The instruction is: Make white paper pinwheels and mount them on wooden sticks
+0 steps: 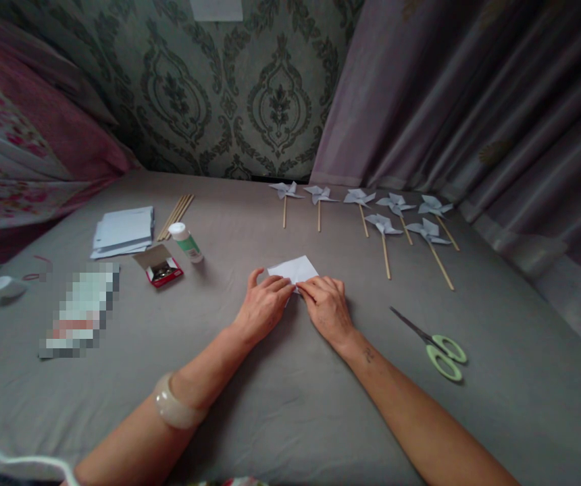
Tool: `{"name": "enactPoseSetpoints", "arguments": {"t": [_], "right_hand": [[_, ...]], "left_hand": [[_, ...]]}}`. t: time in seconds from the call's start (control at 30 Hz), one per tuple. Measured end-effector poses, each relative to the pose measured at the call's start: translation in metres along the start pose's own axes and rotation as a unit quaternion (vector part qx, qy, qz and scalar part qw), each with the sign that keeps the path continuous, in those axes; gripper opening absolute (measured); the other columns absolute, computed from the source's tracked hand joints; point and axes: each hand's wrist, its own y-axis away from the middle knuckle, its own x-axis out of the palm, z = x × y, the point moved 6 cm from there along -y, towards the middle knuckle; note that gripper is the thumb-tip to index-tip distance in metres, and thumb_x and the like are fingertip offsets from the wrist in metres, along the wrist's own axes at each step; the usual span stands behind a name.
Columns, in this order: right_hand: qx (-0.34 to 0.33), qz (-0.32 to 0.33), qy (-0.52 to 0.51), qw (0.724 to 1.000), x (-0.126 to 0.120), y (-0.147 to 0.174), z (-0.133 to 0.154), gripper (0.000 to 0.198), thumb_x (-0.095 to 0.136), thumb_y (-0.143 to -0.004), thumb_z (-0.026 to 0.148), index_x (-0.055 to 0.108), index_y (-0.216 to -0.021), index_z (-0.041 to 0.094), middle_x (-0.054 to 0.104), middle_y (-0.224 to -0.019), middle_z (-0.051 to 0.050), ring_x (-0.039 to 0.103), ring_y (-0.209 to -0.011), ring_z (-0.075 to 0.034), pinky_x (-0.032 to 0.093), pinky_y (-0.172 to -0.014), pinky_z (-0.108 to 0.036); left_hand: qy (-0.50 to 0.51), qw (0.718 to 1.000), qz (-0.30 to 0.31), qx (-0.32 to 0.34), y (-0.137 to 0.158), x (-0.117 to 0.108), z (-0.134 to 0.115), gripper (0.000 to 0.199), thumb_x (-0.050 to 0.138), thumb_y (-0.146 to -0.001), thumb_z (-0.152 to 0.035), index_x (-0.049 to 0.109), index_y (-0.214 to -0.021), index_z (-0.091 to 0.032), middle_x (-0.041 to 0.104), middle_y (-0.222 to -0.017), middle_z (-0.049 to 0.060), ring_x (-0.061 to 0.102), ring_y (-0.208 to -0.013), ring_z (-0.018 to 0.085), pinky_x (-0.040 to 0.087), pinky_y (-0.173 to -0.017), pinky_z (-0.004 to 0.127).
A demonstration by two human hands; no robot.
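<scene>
White paper (298,268): it's sitting on the grey cloth-covered surface (280,412) right in front of the person, near edge getting covered by fingertips. It's looking folded to me, but I'm not making out every layer.
Left hand (266,300): fingers are closing together on that near edge, little finger sticking out; the thumb is hiding from me.
Right hand (329,307): it's bunching up right beside the left one, pinching the same edge, barely any gap.
Fold under the fingertips: I'm guessing this is a folding or creasing step, since both hands are gripping so close together.
Next crease: imo it's calling for lining up the edges and pressing firmly, with one hand steadying the sheet.
Scissors (428,339): they're lying off to the right, nobody touching them.
Pinwheels (360,196): seven are lying on their sticks, far right.
Left-side supplies: a paper stack (123,231), loose sticks (175,217), a white-capped bottle (188,244) and an open red box (169,277) of small metal bits are waiting there.
</scene>
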Motion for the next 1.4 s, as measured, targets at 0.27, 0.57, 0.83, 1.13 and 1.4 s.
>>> {"name": "enactPoseSetpoints", "arguments": {"t": [0.27, 0.57, 0.83, 1.13, 1.4], "right_hand": [[0.003, 0.004, -0.005, 1.000, 0.001, -0.001, -0.001, 0.020, 0.052, -0.093, 0.023, 0.071, -0.101, 0.025, 0.069, -0.090, -0.004, 0.057, -0.087, -0.020, 0.034, -0.083, -0.034], [0.022, 0.006, -0.031, 0.999, 0.006, -0.001, -0.008, 0.020, 0.052, -0.092, 0.023, 0.069, -0.102, 0.025, 0.068, -0.094, -0.005, 0.057, -0.090, -0.021, 0.036, -0.082, -0.036], [0.048, -0.008, -0.043, 0.998, 0.006, -0.002, -0.012, 0.019, 0.052, -0.091, 0.023, 0.066, -0.104, 0.021, 0.069, -0.098, -0.006, 0.058, -0.092, -0.022, 0.036, -0.081, -0.035], [0.056, 0.004, -0.020, 0.998, 0.005, -0.003, -0.011, 0.019, 0.053, -0.091, 0.025, 0.067, -0.103, 0.022, 0.068, -0.099, -0.006, 0.056, -0.094, -0.022, 0.035, -0.083, -0.036], [0.052, 0.000, -0.022, 0.998, 0.005, -0.004, -0.010, 0.016, 0.051, -0.092, 0.025, 0.065, -0.098, 0.020, 0.069, -0.095, -0.006, 0.057, -0.092, -0.021, 0.033, -0.083, -0.035]], "left_hand": [[-0.009, 1.000, -0.001, -0.002, 0.000, 0.001, 0.000, 0.027, 0.046, -0.093, -0.017, 0.065, -0.110, -0.024, 0.070, -0.114, 0.006, 0.060, -0.110, 0.023, 0.020, -0.108, 0.052], [-0.012, 1.000, 0.001, 0.000, 0.000, 0.000, -0.001, 0.029, 0.045, -0.092, -0.016, 0.066, -0.109, -0.025, 0.069, -0.114, 0.007, 0.060, -0.110, 0.022, 0.021, -0.108, 0.053], [-0.014, 1.000, 0.017, -0.009, 0.000, 0.001, -0.001, 0.028, 0.043, -0.093, -0.016, 0.066, -0.108, -0.024, 0.069, -0.115, 0.007, 0.059, -0.111, 0.023, 0.017, -0.109, 0.053], [-0.018, 1.000, 0.010, -0.006, 0.000, 0.000, -0.001, 0.027, 0.044, -0.092, -0.016, 0.065, -0.107, -0.025, 0.069, -0.113, 0.006, 0.059, -0.111, 0.022, 0.017, -0.109, 0.052], [-0.028, 0.999, -0.014, 0.010, 0.001, 0.001, -0.001, 0.026, 0.044, -0.093, -0.017, 0.065, -0.106, -0.024, 0.070, -0.111, 0.006, 0.060, -0.107, 0.021, 0.017, -0.108, 0.050]]}}
